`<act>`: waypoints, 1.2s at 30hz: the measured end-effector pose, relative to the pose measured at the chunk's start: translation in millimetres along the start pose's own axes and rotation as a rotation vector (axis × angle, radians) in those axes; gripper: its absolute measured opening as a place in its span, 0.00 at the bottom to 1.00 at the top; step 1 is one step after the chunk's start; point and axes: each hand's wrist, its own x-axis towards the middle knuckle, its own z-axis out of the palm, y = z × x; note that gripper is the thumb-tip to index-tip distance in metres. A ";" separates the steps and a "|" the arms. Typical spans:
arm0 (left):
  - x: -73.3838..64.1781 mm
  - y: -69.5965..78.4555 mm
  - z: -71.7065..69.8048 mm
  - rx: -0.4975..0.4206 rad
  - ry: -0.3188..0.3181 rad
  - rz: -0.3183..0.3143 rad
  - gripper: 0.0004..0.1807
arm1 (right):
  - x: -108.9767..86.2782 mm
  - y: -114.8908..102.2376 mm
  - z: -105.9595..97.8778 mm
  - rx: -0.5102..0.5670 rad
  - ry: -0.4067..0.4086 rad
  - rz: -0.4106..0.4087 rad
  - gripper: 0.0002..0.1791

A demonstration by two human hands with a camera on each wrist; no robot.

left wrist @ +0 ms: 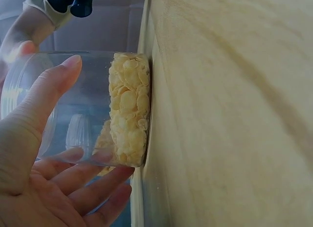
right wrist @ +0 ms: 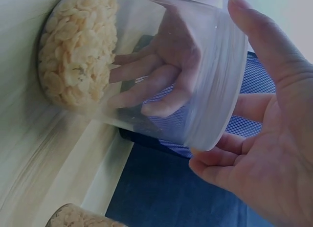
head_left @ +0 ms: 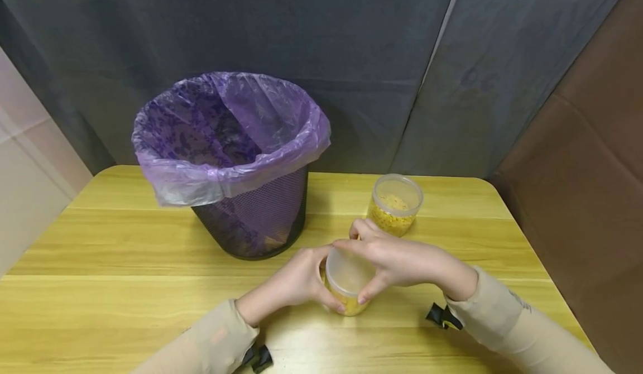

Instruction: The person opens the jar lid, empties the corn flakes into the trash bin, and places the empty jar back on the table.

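Note:
A clear plastic jar (head_left: 354, 308) of yellow flakes stands upright on the wooden table, its frosted lid (head_left: 350, 271) on top. My left hand (head_left: 305, 278) grips the jar's side, thumb toward me and fingers round the far side. From the right, my right hand (head_left: 394, 258) holds the lid's rim between thumb and fingers. Seen in the left wrist view, the flakes (left wrist: 128, 109) fill only the lower part. Past the right hand stands a second jar (head_left: 393, 220) of similar flakes, its top apparently uncovered.
A black mesh bin (head_left: 266, 217) lined with a purple plastic bag (head_left: 296, 153) stands on the table (head_left: 125, 257), left of the jars. Behind the table hangs a dark grey curtain (head_left: 372, 56), and a brown panel (head_left: 582, 156) rises at the right.

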 end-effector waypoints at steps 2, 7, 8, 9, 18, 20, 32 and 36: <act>0.1 -0.6 0.2 0.000 0.000 0.001 0.48 | 0.1 0.9 0.1 -0.002 0.001 -0.009 0.51; 1.4 -2.3 0.5 0.000 -0.004 0.014 0.49 | -0.5 3.5 0.8 -0.015 0.004 -0.028 0.51; 1.8 -2.4 0.1 -0.001 -0.010 0.017 0.49 | -0.7 4.0 0.7 -0.015 0.002 -0.034 0.51; 2.1 -2.6 -0.3 -0.004 -0.020 0.021 0.50 | -1.1 4.3 0.5 -0.015 -0.002 -0.042 0.51; 7.6 -0.6 -5.0 -0.007 -0.124 0.076 0.51 | -7.0 1.8 -4.6 0.010 -0.076 -0.094 0.51; 8.4 -0.6 -5.1 0.000 -0.130 0.083 0.50 | -8.4 -0.5 -7.2 0.006 -0.102 -0.083 0.49; 9.4 1.1 -2.1 0.052 -0.100 0.074 0.54 | -10.5 -7.0 -10.5 -0.034 -0.060 -0.111 0.48; 9.5 0.6 -0.2 0.049 -0.091 0.051 0.51 | -6.0 -14.7 -12.1 -0.179 0.024 -0.019 0.42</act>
